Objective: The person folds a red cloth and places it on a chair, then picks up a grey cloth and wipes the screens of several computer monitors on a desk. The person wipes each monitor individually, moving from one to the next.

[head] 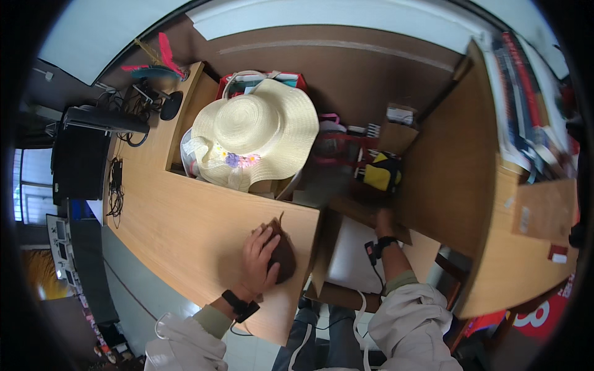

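On the wooden desk, near its right corner, lies a dark brown object (284, 255), perhaps a pouch or cloth. My left hand (262, 259) rests over its left side with fingers spread; whether it grips it cannot be told. Farther right and lower than the desktop, my right hand (384, 221) reaches to the far flap of a cardboard box (347, 293) with a white item (355, 252) inside. Its fingers are blurred and partly hidden. A cream straw sun hat (260, 125) with flowers sits beyond the desk's back edge.
A black-and-yellow bag (383, 172) and a small brown carton (397, 134) stand behind the box. A wooden panel (450, 171) rises at right, beside a shelf of folders (519, 92). Coiled black cables (116, 185) lie on the desk (185, 218) at left, near a black monitor (79, 160).
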Motion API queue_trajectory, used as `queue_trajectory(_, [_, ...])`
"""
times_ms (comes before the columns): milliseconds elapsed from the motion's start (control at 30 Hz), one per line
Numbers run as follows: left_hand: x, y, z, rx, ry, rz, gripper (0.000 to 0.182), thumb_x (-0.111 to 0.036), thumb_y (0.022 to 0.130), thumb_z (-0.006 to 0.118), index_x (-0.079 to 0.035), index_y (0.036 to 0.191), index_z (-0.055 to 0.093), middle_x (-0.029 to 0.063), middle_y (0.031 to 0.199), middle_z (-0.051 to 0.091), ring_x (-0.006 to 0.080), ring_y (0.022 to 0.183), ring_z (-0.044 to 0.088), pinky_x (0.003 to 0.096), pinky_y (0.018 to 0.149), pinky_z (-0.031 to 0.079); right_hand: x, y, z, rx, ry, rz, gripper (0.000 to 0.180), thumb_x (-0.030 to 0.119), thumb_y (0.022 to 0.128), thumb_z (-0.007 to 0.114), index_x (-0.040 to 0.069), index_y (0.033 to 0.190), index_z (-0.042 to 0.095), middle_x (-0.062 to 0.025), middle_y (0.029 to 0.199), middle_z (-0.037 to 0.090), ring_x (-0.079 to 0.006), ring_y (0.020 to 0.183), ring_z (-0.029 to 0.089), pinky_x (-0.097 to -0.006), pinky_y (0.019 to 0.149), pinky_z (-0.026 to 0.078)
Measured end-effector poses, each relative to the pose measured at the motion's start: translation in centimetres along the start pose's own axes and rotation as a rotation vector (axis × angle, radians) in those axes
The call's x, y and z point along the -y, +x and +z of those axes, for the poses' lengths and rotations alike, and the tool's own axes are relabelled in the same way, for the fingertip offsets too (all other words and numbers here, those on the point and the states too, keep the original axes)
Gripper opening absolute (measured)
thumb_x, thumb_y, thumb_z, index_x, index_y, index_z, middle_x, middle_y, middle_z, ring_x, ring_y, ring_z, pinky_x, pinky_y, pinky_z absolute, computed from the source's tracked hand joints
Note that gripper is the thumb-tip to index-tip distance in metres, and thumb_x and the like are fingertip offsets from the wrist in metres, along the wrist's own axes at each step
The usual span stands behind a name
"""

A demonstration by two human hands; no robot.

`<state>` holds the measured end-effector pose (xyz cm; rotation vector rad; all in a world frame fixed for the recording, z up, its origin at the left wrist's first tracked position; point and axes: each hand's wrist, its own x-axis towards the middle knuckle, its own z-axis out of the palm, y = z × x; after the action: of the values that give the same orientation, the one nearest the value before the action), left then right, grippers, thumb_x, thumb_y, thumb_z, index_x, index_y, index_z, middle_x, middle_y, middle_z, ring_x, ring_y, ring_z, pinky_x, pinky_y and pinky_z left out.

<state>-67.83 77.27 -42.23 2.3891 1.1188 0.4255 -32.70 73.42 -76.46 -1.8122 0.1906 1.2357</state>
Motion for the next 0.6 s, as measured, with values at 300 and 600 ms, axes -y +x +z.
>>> queue_trajectory(300, [0.4,-0.1,0.0,0.050,0.006,-0.032,0.055,-0.036,0.085,0.052,-0.004,0.129,0.054,0.0200,0.140,0.044,0.0417,0.130,0.036,0.0549,0.108,0.027,2.7,12.4,2.1,-0.006,0.022,-0.019,0.041,0.020,0.090,0.060,0.010,0.127,0.048,-0.0078,0.105,0.060,-0.0186,0.076,0.061,-0.0323,0.060,0.050])
queue_trajectory(600, [0.4,-0.5,0.1,0.048,0.024,-0.053,0.057,-0.045,0.088,0.050,-0.006,0.128,0.057,0.0194,0.139,0.046,0.0407,0.131,0.037,0.0546,0.109,0.025,-1.3,17.4,3.9,0.046,-0.324,-0.208,0.049,0.030,0.093,0.061,-0.006,0.126,0.051,-0.0182,0.117,0.059,-0.0280,0.093,0.057,-0.0401,0.085,0.047])
